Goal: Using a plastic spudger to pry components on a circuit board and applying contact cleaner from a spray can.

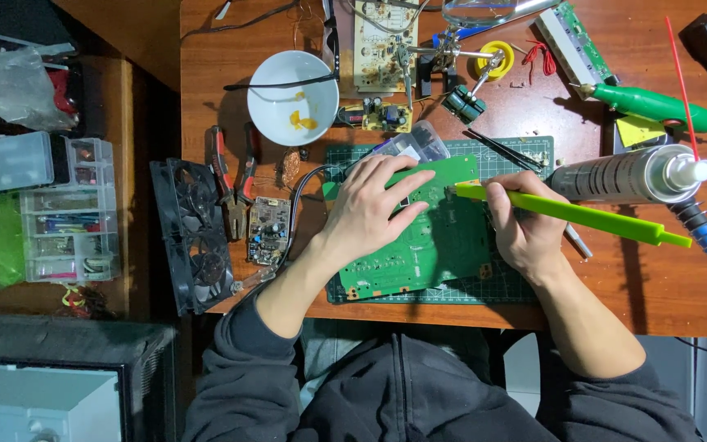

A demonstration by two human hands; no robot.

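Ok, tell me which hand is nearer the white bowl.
Left. The left hand lies flat on the green circuit board, just below the white bowl; the right hand is farther right, holding the yellow-green tool.

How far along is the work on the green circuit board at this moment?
Done: green circuit board lies bare on the cutting mat. In hand: left hand presses it flat; right hand applies a yellow-green tool to its top edge. What's left cannot be judged.

A green circuit board [439,237] lies on a dark green gridded mat [525,282]; the brush handle [583,214] is lime.
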